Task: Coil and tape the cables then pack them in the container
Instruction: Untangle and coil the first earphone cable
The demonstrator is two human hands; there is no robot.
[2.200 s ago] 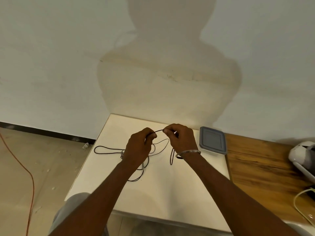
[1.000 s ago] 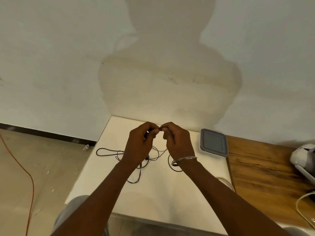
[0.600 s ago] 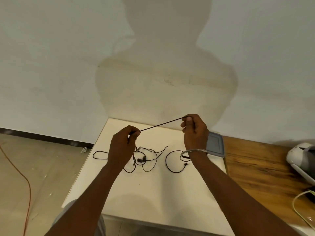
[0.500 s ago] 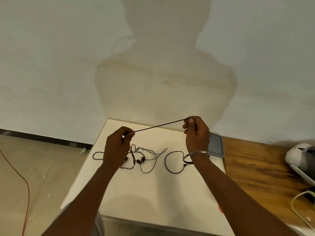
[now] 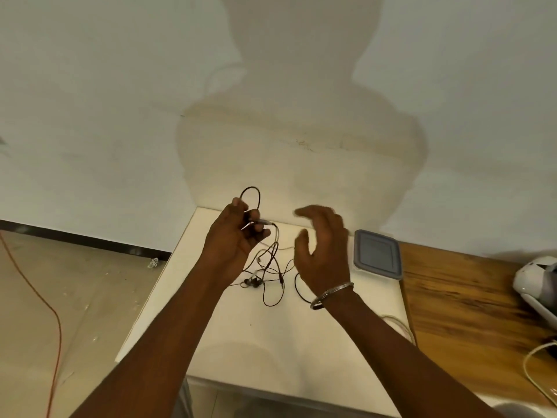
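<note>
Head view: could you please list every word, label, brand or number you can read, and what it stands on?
None: no readable text shows on the grey-lidded plastic container, the white table, the thin black cable or the white device at the right edge.

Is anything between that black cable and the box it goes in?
Yes. The box has its grey lid on, and the open right hand hangs between it and the cable held in the left hand.
</note>
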